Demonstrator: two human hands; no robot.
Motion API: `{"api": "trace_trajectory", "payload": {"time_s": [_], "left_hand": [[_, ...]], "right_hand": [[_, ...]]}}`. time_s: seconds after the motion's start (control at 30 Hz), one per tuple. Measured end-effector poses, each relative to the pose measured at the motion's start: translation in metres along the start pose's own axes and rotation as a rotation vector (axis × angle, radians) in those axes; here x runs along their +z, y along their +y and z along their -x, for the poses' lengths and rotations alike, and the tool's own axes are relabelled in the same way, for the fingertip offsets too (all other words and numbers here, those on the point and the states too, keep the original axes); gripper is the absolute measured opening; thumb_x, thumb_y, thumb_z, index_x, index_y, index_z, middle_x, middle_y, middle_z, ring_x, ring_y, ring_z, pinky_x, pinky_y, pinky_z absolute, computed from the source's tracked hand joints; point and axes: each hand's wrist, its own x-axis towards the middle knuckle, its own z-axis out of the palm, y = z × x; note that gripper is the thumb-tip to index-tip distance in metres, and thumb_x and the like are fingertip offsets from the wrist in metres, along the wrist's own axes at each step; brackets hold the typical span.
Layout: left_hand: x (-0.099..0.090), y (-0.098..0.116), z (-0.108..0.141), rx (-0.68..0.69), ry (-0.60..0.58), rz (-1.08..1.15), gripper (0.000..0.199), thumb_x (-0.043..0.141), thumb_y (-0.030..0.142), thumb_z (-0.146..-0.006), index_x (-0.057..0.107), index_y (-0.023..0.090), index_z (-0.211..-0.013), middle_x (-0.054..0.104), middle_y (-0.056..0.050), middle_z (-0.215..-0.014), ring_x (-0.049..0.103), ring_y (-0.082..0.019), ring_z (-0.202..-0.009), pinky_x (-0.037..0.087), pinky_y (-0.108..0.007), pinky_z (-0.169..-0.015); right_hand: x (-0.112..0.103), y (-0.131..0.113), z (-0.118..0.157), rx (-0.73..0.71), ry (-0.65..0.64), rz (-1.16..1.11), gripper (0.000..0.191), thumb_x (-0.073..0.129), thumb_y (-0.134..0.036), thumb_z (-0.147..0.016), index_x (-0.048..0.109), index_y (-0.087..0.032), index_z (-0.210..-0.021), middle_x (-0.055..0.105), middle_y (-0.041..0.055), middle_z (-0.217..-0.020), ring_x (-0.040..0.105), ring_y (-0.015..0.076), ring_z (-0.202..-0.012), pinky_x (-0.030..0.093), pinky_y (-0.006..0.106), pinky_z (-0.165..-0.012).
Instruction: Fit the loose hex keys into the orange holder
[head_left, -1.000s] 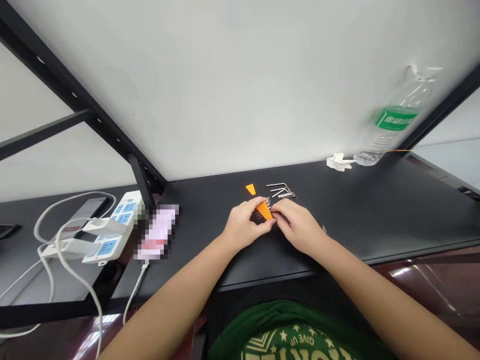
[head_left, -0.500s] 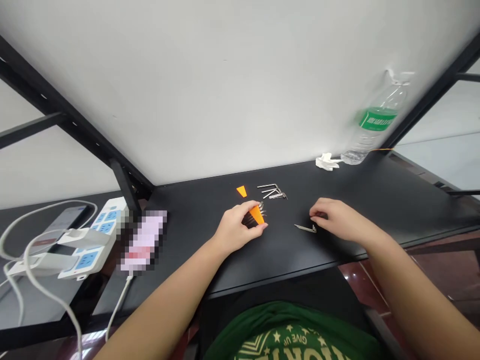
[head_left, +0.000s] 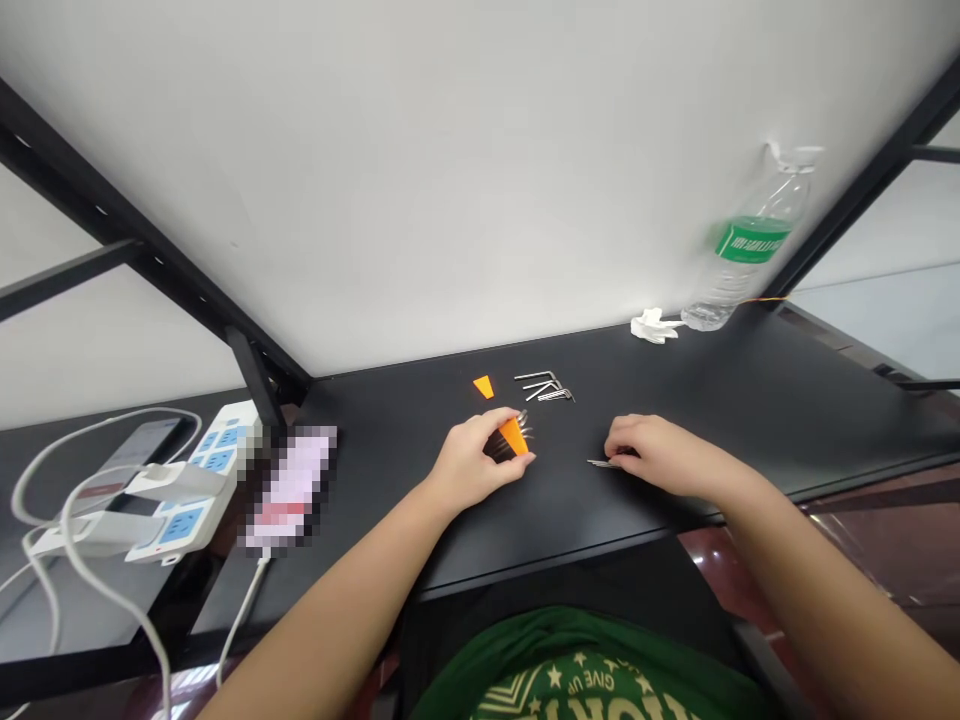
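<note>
My left hand (head_left: 480, 455) pinches an orange hex key holder (head_left: 514, 436) between thumb and fingers, just over the black tabletop. Several metal hex keys stick out of the holder, their bent ends to the right. To the right, my right hand (head_left: 645, 452) is down at the table with its fingers closed over the bent ends of a few small hex keys (head_left: 598, 463); only their straight ends show. Farther back lie several loose L-shaped hex keys (head_left: 547, 387). Left of them is a second orange piece (head_left: 484, 387), lying by itself.
Along the wall stand a clear bottle with a green label (head_left: 752, 240) and a crumpled white tissue (head_left: 655, 326). On the left are a pixelated phone (head_left: 292, 485) on a cable, a white power strip (head_left: 199, 480), another phone (head_left: 139, 455) and looping white cables. Black frame bars rise at both sides.
My right hand has moved left and down onto the small hex keys, covering their bent ends. My left hand keeps the orange holder in nearly the same place. The view has shifted slightly.
</note>
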Motion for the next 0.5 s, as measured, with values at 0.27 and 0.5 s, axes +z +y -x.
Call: {"api": "trace_trajectory", "payload": {"time_s": [0.27,0.5], "left_hand": [[0.0,0.001,-0.001,-0.001,-0.009,-0.001,0.048,0.078,0.039,-0.077,0.064,0.023,-0.12,0.076,-0.003,-0.107,0.073,-0.02,-0.09,0.058,-0.032,-0.085],[0.0,0.001,0.0,-0.006,-0.017,-0.011,0.048,0.078,0.039,-0.077,0.065,0.023,-0.12,0.076,-0.004,-0.108,0.073,-0.02,-0.088,0.058,-0.032,-0.084]], "right_hand": [[0.002,-0.009,0.001,0.004,0.011,0.034,0.023,0.05,-0.017,-0.091,0.069,-0.02,-0.078,0.065,0.0047,-0.09,0.059,0.0157,-0.081,0.041,0.027,-0.074],[-0.001,-0.016,-0.006,0.036,-0.079,0.021,0.01,0.06,-0.013,-0.076,0.064,-0.02,-0.071,0.064,0.0024,-0.085,0.056,0.0148,-0.076,0.038,0.026,-0.071]]}}
